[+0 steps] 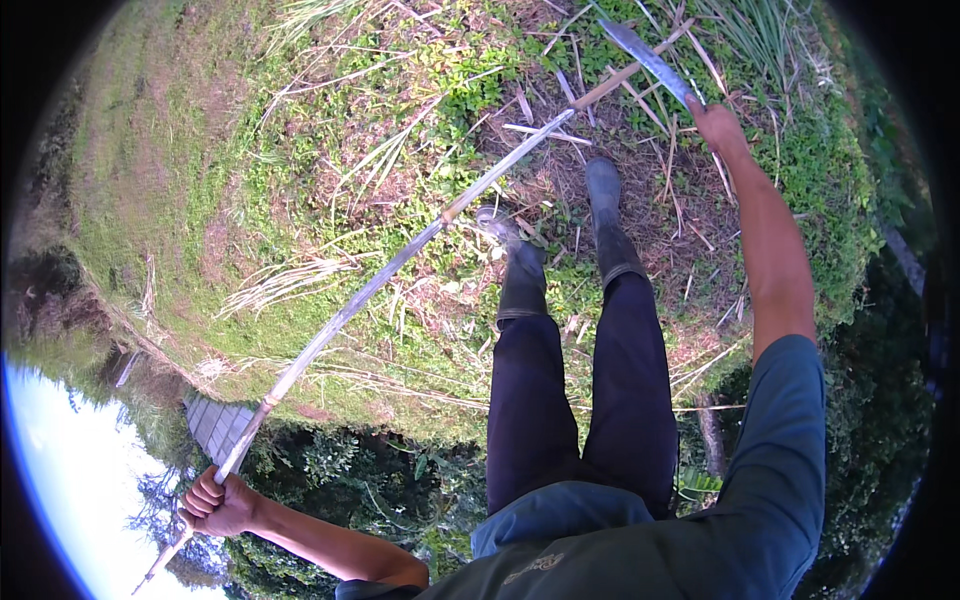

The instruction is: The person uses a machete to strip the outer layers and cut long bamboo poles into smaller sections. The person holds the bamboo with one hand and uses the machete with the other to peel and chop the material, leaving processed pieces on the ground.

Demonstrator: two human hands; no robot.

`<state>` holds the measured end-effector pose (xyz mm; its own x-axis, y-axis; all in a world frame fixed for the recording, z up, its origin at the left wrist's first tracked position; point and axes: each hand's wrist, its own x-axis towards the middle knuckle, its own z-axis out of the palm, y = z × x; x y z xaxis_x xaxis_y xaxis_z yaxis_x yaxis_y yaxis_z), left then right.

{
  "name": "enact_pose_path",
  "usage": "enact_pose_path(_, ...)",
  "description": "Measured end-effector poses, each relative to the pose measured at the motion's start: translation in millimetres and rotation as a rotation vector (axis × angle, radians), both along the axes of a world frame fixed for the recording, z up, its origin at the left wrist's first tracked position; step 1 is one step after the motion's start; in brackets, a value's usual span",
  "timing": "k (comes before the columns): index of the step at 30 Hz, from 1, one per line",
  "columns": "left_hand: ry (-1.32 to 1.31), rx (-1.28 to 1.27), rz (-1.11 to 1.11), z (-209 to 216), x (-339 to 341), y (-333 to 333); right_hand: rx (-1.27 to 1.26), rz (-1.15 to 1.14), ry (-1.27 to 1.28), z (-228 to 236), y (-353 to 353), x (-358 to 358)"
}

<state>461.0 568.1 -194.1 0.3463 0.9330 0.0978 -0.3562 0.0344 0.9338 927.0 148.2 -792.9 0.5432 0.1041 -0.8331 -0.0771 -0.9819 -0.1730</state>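
Note:
My left hand [217, 502] is wrapped round a long, jointed bamboo-like pole [347, 312] near its lower-left end. The pole slants up and right across the view, passing in front of my boots, and its far part is browner. In my right hand [716, 127], at the upper right, is a machete [645, 59] with a broad grey blade; its handle is mostly hidden in my fist. The blade points up and left and crosses the pole's far end in the picture. Whether blade and pole touch, I cannot tell.
My dark rubber boots [604, 190] stand on grass and low weeds. Cut stalks and dry strips [290, 283] lie scattered around. Long green blades of grass [752, 40] grow at the upper right. A grey tiled roof [217, 426] and dark trees show at the lower left.

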Motion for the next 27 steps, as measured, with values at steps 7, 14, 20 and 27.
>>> enact_pose_path(7,-0.002,-0.005,-0.093,6.4,9.6,3.7,0.222,-0.104,0.160,-9.6,-8.0,-16.6)
enact_pose_path(14,0.001,-0.025,0.012,7.4,17.5,16.9,0.253,-0.130,0.280,14.1,12.0,-14.0)
enact_pose_path(20,0.063,-0.040,0.132,6.9,15.8,26.6,0.268,-0.120,0.261,10.5,40.2,-17.0)
enact_pose_path(27,0.203,-0.022,0.311,-4.3,8.7,34.3,0.456,0.148,0.460,91.8,101.8,-65.5)
